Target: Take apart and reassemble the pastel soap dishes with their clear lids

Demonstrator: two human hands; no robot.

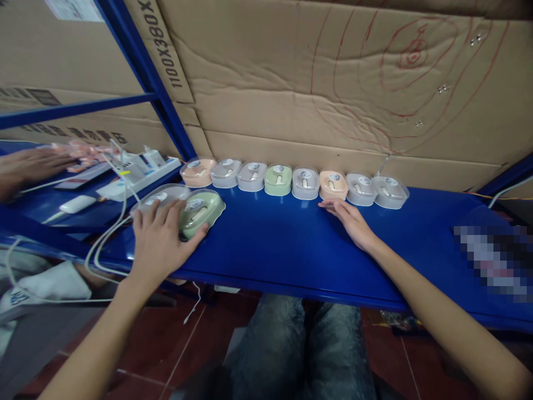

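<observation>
the left hand (160,236) lies spread, palm down, over two clear-lidded cases near the left end of the blue worktop (283,244): its fingers rest on the grey case (156,199), and its thumb runs along the near edge of the green case (204,208), which sits just beside the grey one and touches it. the hand covers the near parts of both, so it is hard to tell whether it grips either or only presses on top. what lies inside each case is a small pale shape under a round label, too small to make out. the right hand (352,221) rests flat and open on the worktop, fingers together and stretched toward the back edge, the fingertips just short of the peach case (333,184); it holds nothing. that peach case stands in a row of eight cases (293,180) lined up along the back edge against the cardboard wall (333,83), each touching its neighbour, in peach, grey and green. past the left end of the worktop, beyond a blue frame post (154,83), a white power strip (144,169) with cables lies on a second blue surface, and another person's hand (25,166) reaches in from the left edge, cut off at the wrist and blurred. a patch at the right end of the worktop is pixelated and unreadable. the person's jeans-clad knees (300,344) show below the front edge.
</observation>
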